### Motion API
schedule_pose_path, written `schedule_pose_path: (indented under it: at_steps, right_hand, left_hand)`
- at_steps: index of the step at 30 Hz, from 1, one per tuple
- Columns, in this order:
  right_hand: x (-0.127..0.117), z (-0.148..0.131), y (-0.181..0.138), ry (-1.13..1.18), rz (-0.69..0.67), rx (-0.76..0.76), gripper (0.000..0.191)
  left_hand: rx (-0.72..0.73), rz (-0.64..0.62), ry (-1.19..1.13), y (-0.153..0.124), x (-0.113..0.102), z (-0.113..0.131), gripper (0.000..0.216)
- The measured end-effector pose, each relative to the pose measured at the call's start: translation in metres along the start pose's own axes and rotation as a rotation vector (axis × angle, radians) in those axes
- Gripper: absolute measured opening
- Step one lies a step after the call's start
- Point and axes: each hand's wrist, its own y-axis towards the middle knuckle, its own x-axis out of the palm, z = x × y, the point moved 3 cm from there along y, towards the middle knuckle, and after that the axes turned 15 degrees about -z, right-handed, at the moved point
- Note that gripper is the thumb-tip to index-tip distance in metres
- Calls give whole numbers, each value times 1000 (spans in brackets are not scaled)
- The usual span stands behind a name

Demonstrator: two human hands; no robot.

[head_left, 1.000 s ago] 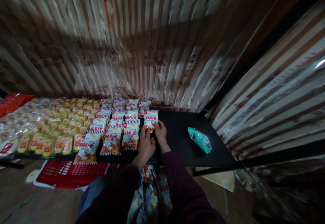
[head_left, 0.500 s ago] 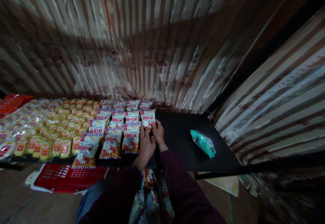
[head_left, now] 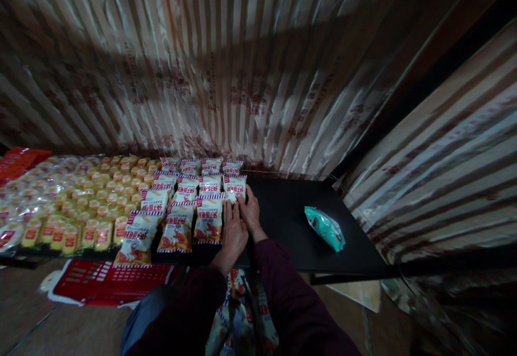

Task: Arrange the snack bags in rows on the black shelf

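The left hand (head_left: 233, 237), fingers nearly straight, touches a snack bag (head_left: 234, 187) at its lower edge; the right hand (head_left: 251, 211), fingers bent, touches its lower right. Grip cannot be told. The bag lies on a black table (head_left: 278, 232), right of similar bags (head_left: 209, 187).

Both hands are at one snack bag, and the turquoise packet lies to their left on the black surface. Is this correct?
Wrong side: in the head view, the turquoise packet lies to the right of the right hand, on the black surface.
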Motion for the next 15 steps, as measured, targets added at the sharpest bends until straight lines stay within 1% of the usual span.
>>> schedule_pose_path:
  at_steps: [4, 7, 15]
  right_hand:
    - [0, 2, 2, 18, -15, -2, 54]
    - [1, 5, 2, 19, -37, 9, 57]
    - [1, 8, 1, 89, -19, 11, 62]
  left_hand:
    - [-3, 7, 8, 1, 1, -2, 65]
    - [-10, 17, 24, 0, 3, -4, 64]
    - [37, 15, 37, -2, 3, -1, 68]
